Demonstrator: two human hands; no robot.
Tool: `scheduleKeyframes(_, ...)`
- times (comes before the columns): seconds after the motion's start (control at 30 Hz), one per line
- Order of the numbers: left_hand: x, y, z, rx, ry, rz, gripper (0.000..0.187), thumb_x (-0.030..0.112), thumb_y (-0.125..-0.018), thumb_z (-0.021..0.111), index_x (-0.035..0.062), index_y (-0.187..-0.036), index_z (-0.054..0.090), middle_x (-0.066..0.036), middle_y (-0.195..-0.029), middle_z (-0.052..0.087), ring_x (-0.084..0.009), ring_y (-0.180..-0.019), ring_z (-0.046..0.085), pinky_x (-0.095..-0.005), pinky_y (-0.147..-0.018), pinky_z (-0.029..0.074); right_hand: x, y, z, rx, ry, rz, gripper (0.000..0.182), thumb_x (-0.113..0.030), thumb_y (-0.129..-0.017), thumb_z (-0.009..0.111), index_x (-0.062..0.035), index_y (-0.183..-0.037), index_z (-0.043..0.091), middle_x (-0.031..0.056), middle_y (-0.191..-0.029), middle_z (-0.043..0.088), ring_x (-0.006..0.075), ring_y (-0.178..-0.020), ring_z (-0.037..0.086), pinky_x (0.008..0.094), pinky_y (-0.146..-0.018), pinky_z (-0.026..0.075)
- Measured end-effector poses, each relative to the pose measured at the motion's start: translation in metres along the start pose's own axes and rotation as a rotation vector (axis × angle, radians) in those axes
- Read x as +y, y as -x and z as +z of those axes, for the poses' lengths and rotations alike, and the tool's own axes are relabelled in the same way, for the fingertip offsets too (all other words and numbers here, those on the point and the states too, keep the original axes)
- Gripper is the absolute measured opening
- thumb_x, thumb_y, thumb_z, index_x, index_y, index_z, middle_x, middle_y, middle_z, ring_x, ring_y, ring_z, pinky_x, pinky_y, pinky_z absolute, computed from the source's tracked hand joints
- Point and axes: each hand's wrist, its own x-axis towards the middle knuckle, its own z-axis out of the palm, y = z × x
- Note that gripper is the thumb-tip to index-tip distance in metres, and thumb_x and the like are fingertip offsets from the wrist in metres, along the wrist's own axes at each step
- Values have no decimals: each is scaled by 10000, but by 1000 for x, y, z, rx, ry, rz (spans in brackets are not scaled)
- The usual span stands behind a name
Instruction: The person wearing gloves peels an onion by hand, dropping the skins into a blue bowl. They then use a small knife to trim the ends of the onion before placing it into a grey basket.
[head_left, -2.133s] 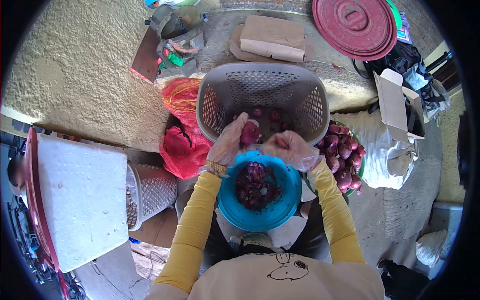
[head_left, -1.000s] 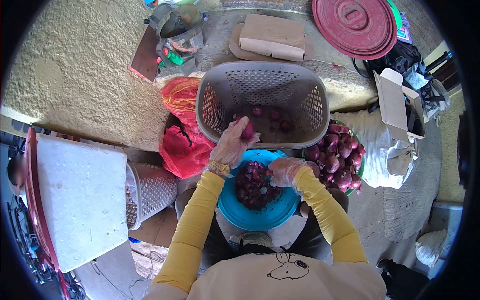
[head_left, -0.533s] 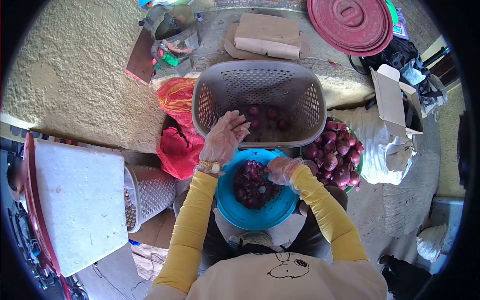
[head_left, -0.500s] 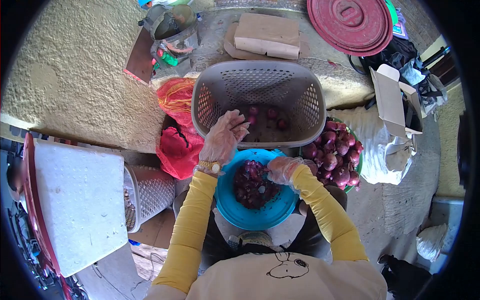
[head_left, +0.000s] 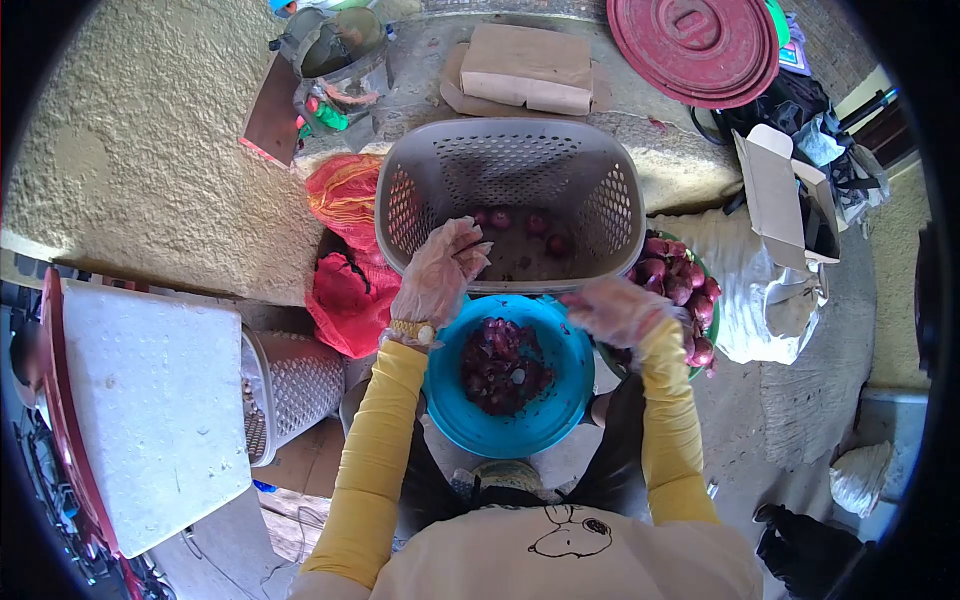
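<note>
A clear plastic glove covers my left hand (head_left: 442, 277), raised at the front left rim of the grey perforated basket (head_left: 388, 232); its fingers are curled, and whatever they may hold is too small to name. My gloved right hand (head_left: 622, 312) is smeared by motion between the blue basin (head_left: 572, 375) and the green-rimmed container (head_left: 714, 325) of red onions (head_left: 678, 288). Dark red onion skins (head_left: 506, 368) lie in the basin between my legs. A few red onions (head_left: 537, 222) rest on the basket's floor.
Red mesh sacks (head_left: 347, 285) lie left of the basket. Further left are a white perforated basket (head_left: 300, 385) and a white board (head_left: 150, 410). Behind stand a cardboard box (head_left: 527, 65) and a red lid (head_left: 690, 45). A white sack (head_left: 745, 300) lies to the right.
My right hand has moved right and up, from over the basin towards the onion container. My left hand stays near the basket rim. The whole view has shifted slightly.
</note>
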Motion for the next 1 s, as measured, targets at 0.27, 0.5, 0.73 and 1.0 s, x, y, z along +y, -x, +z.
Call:
scheduleKeyframes(0.27,-1,3,0,-30,-26,10,395,312,-1025,628,-4,-1260,606,-148,-1193,614,-301,-1116,605,-383,-949,532,170,20,2,622,-348,648,454,-414,-944,679,-64,-1230,711,194,-1011,743,349,-915,708,446,-820,540)
scheduleKeyframes(0.5,-5,4,4,1,-85,33,420,330,-1026,626,-3,-1280,597,-144,-1212,616,-285,-1123,607,-373,-974,520,282,5,37,452,-157,1001,473,-452,-835,745,-83,-1131,758,216,-1097,733,359,-1069,701,448,-926,545)
scheduleKeyframes(0.73,-9,10,0,15,-113,-5,424,348,-1022,631,15,-1282,599,-114,-1193,623,-256,-1110,610,-371,-980,513,302,25,51,545,-220,1044,490,-477,-808,759,-42,-1034,778,213,-1021,747,364,-999,716,474,-855,546)
scheduleKeyframes(1.0,-6,6,10,-35,-139,23,356,355,-1048,590,46,-1225,612,-71,-1143,621,-191,-1008,640,-314,-878,525,308,78,53,948,-339,801,421,-376,-922,730,-54,-1193,732,154,-1056,763,291,-963,730,406,-854,553)
